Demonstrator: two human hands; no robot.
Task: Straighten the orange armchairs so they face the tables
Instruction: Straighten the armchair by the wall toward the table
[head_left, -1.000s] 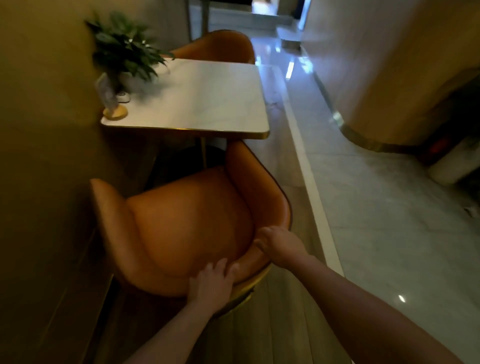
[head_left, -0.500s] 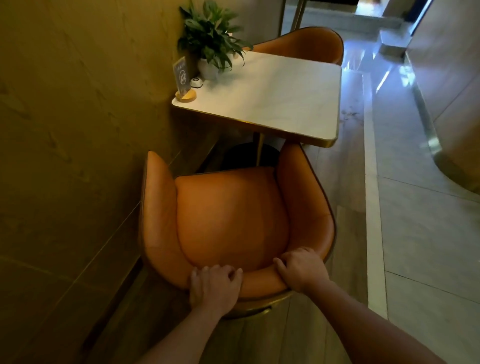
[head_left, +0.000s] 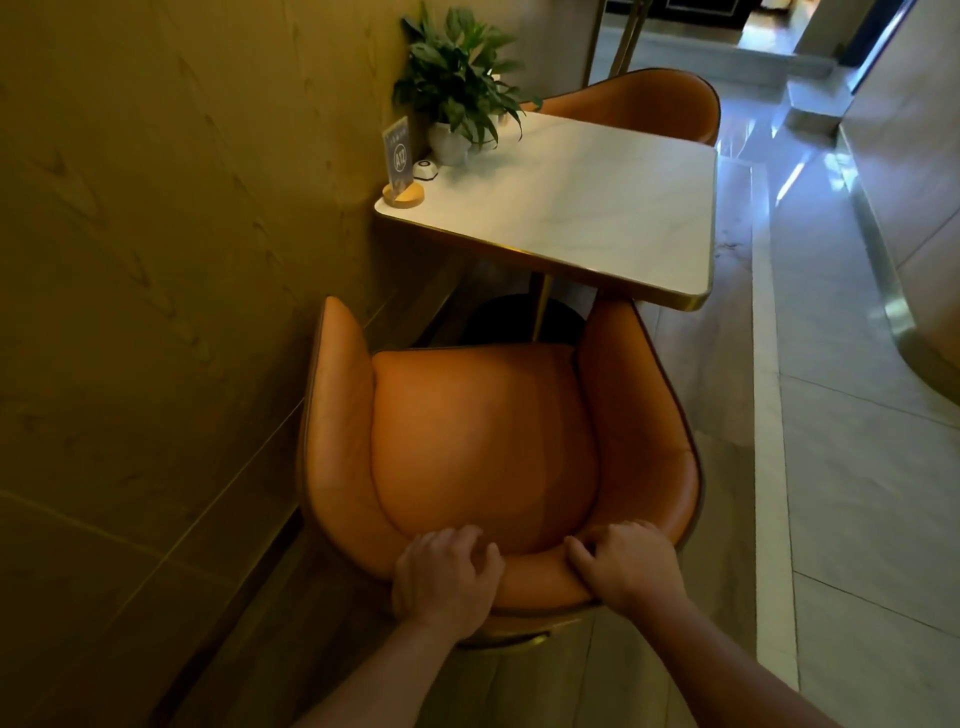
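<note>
while both hands hold the top rim of its backrest, the near orange armchair (head_left: 483, 441) stands in the middle of the view, with its open front turned toward 12 o'clock and the table (head_left: 571, 218). the left hand (head_left: 444, 584) sits at about 6 o'clock on the rim, fingers curled over the edge onto the inner padding. the right hand (head_left: 626, 566) grips the same rim toward 5 o'clock, its fingers hooked over the top in the same way. the two hands are apart, with a bare stretch of rim between them.

the chair's right armrest reaches up to the table's near edge, and the left armrest runs close along the wall (head_left: 156, 260) at 9 o'clock. a thin gold leg (head_left: 540, 312) drops from the table to a dark round base just past the front of the seat.

the table has a pale marble top with a gold edge. at 11 o'clock on it, by the wall, stands a green plant (head_left: 460, 88) in a white pot. just beside it lies a small white round button (head_left: 426, 170), and nearer stands a sign (head_left: 397, 153) marked a12 on a round wooden base. beyond the table at 12 o'clock, a second orange armchair (head_left: 639, 104) faces it from the far side. pale glossy floor tiles (head_left: 857, 467) fill the view toward 3 o'clock.
</note>
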